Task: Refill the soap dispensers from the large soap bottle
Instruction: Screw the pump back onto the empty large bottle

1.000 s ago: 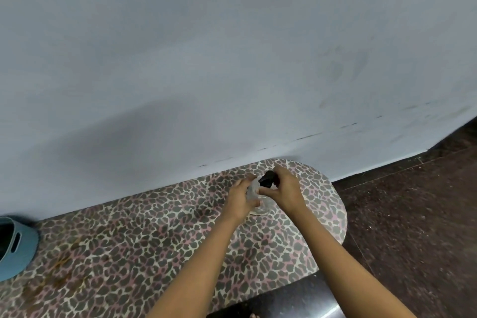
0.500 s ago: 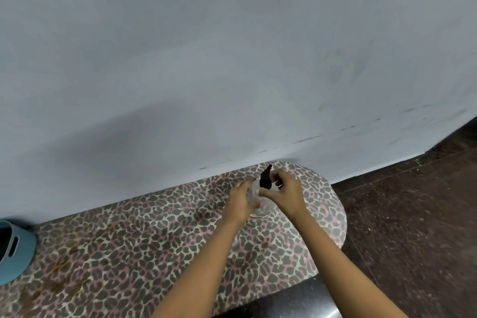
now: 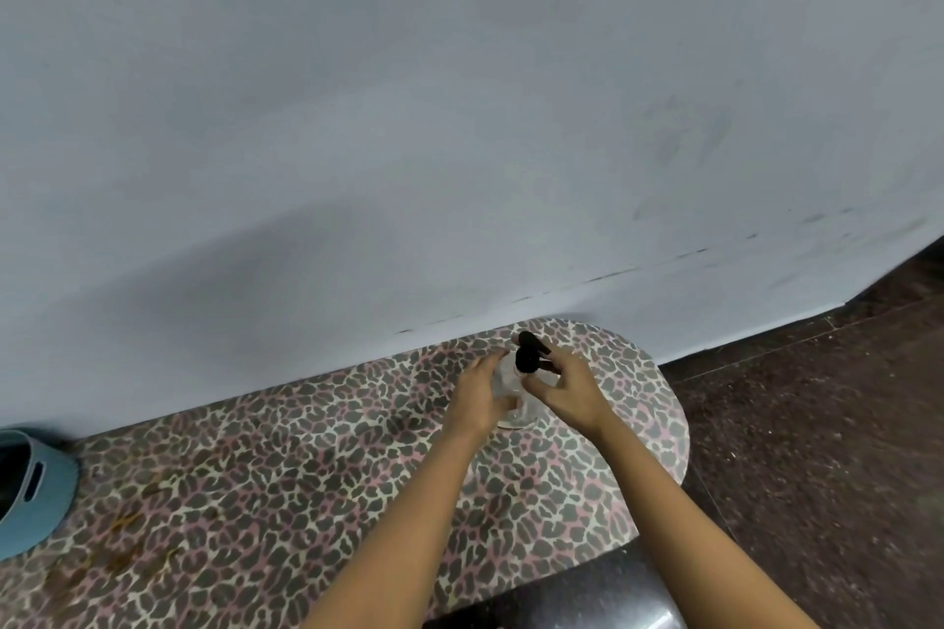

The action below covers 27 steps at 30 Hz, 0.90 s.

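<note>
Clear soap dispenser [image 3: 513,391] upright on leopard-print surface (black pump [image 3: 528,357] on top).

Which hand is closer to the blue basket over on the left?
Left. The left hand holds the clear dispenser on the side facing the blue basket; the right hand is beyond it, pinching the black pump.

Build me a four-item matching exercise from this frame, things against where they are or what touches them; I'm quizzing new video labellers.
Things:
1. black pump top
2. clear dispenser bottle
3. blue basket
4. left hand

Places and states:
A. at the frame's left edge
B. standing on the leopard-print table
C. pinched by the right hand
D. wrapped round the bottle's side

Pairs: 1-C, 2-B, 3-A, 4-D.
</note>
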Available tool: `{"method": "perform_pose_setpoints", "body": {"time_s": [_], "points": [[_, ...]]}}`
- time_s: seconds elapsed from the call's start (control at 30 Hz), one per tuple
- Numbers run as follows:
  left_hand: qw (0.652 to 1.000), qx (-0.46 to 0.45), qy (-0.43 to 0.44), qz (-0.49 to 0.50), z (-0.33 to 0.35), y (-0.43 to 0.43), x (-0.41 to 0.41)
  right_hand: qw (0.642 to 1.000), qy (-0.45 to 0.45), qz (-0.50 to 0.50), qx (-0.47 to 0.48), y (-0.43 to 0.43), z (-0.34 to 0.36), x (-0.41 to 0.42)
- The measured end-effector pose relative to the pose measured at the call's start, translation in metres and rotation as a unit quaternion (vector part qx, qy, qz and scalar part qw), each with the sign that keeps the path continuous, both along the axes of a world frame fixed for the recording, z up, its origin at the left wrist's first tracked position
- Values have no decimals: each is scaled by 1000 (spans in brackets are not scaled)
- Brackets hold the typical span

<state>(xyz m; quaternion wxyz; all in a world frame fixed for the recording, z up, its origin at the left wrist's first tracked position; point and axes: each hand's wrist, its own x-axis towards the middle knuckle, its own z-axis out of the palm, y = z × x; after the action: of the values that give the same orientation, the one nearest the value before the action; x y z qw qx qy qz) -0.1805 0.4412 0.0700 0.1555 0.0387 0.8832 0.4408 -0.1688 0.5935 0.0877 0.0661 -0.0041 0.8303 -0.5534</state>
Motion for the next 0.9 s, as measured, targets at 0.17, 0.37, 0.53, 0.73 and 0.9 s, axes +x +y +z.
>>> {"method": "perform_pose_setpoints", "body": {"time_s": [0.17,0.37,0.53,0.73,0.9], "points": [[1000,-1,-3,1,2,3,1,991,39,-103,76,-4,2,-5],[1000,-1,3,-2,5,3,-1,999,-25,30,-33,5,4,-3],[1000,-7,3,4,6,5,2,996,28,-60,65,-5,1,-4],[1000,-17,-3,-2,10,1,1,1000,25,-10,4,1,4,3],[1000,-10,-5,3,15,5,5,995,32,-64,68,-5,2,-5]]}}
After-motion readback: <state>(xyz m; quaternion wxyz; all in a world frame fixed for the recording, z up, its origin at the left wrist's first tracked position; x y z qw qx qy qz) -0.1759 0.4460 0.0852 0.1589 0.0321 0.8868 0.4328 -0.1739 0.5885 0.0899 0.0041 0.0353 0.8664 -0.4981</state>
